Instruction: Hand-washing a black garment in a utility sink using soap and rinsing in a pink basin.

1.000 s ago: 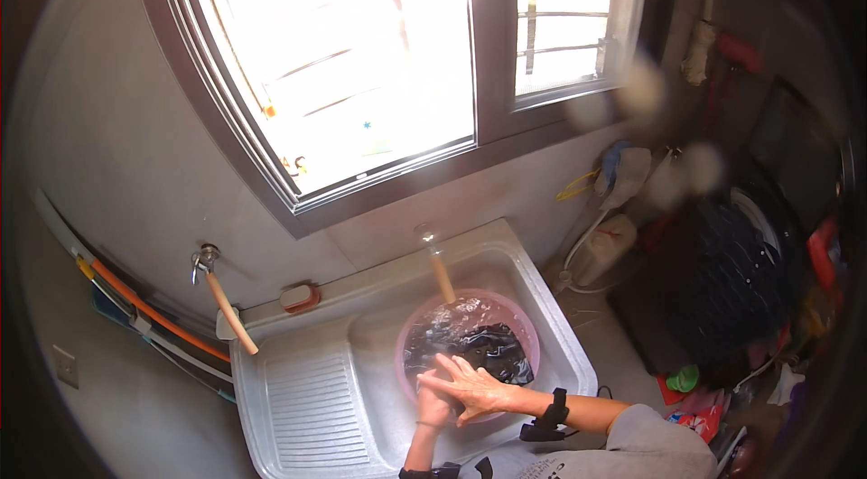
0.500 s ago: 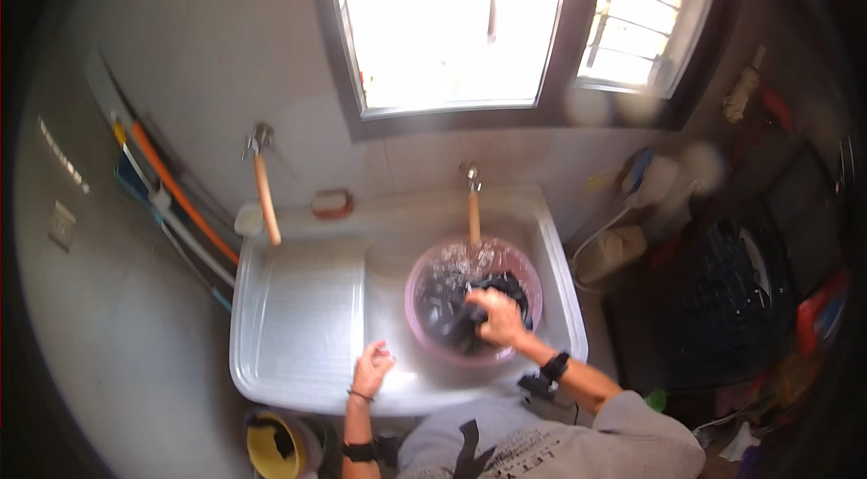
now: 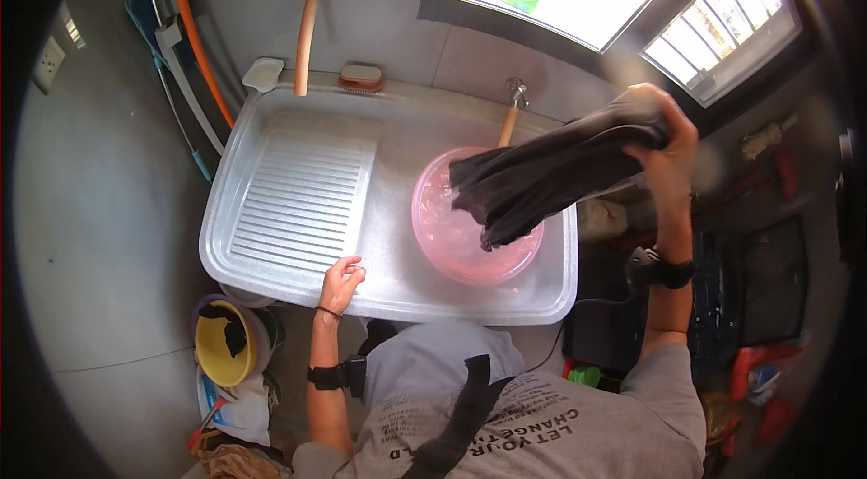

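The right hand (image 3: 664,149), raised toward the upper right of the frame, is clenched around one end of a dark, wet cloth garment (image 3: 551,176), which hangs down and to the left so that its lower end dangles just over the round pink plastic basin (image 3: 442,235) of water. The basin stands in the right part of a pale, rectangular wash sink (image 3: 388,294), below a small tap with an orange spout (image 3: 510,118). The left hand (image 3: 341,280) holds nothing; its fingers rest loosely on the sink's front rim, near the ribbed washboard surface (image 3: 302,204) at centre left.

To do this lift well, my judgement is that the garment should hang directly over the basin so the run-off falls into the water and not onto the sink edge or the floor. The grip looks firm, but a soaked cloth is heavy and slippery, so bunching more fabric into the fist would help. The resting hand steadies the body and could come up to support the low end.

At lower left, a yellow bucket (image 3: 221,344) stands on the floor beside the sink.
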`<action>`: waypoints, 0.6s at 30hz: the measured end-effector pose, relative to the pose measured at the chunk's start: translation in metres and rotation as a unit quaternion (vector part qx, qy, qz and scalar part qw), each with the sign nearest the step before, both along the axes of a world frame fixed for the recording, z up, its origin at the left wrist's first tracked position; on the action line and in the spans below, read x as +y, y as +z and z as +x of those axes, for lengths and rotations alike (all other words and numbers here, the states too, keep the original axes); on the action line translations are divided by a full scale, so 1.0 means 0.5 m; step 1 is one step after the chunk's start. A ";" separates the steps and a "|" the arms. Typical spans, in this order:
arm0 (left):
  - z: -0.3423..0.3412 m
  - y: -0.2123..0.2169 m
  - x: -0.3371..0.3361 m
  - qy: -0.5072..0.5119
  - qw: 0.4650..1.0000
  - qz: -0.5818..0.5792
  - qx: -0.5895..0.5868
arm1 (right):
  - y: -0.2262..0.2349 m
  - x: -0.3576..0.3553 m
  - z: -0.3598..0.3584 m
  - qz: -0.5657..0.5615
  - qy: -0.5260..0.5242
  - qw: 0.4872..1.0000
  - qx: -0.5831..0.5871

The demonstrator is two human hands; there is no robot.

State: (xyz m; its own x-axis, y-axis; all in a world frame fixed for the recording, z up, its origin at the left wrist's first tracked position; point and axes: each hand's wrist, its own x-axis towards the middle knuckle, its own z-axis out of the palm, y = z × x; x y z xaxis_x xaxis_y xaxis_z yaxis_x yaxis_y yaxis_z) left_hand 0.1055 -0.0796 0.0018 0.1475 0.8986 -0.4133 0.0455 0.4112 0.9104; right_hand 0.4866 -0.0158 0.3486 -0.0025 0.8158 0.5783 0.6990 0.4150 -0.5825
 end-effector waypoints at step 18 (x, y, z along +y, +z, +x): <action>0.082 -0.004 0.118 -0.078 0.995 0.054 0.017 | -0.441 0.035 0.034 -0.225 -0.108 0.936 -0.247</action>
